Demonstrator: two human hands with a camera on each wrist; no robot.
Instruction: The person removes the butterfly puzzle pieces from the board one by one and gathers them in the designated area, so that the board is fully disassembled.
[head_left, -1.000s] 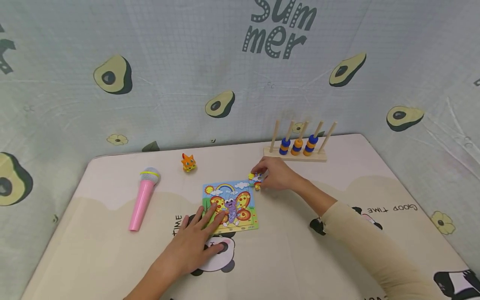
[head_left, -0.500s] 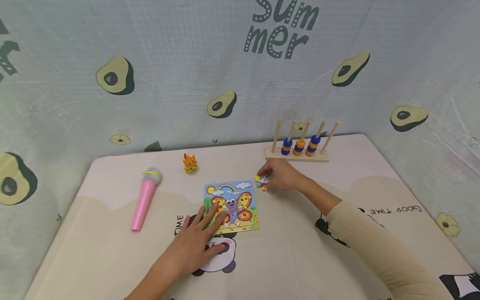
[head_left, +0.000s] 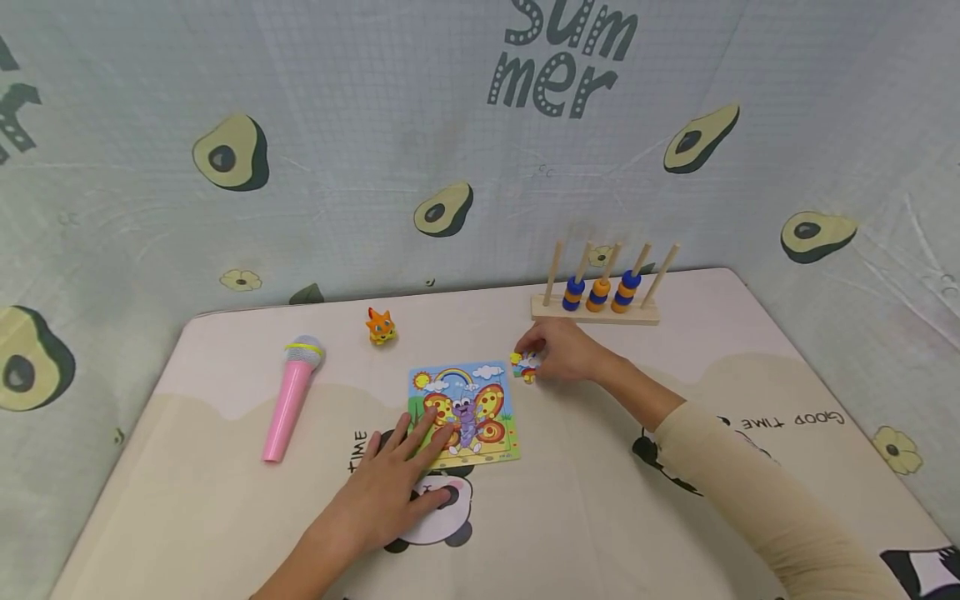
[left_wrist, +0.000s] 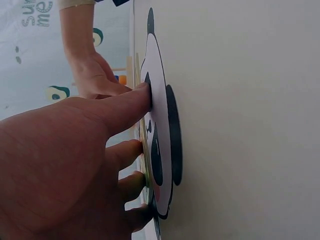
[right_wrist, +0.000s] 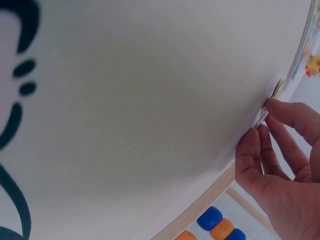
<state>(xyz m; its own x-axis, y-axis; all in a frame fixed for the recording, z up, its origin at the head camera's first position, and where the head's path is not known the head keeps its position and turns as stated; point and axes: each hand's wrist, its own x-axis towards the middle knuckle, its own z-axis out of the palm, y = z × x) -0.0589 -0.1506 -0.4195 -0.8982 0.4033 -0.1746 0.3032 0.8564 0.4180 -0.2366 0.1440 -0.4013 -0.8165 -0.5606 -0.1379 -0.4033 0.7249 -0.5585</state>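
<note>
A square butterfly picture puzzle lies flat on the table. My left hand rests on its lower left part, fingers spread and straight, with the thumb on the printed panda of the cloth. Just right of the puzzle's upper right corner is a small colourful puzzle piece, apart from the puzzle by a narrow gap. Thumb and fingers of my right hand pinch this piece at the tabletop. In the right wrist view the thin edge of the piece shows between the fingertips of the right hand; its face is hidden there.
A wooden bead counter with blue and orange beads stands right behind the right hand. A pink toy microphone lies at the left. The small orange toy animal sits at the back. A printed cloth hangs behind the table.
My right hand has slid the small piece a little to the right, off the puzzle's corner, and then stayed there. The left hand has kept its place on the puzzle.
</note>
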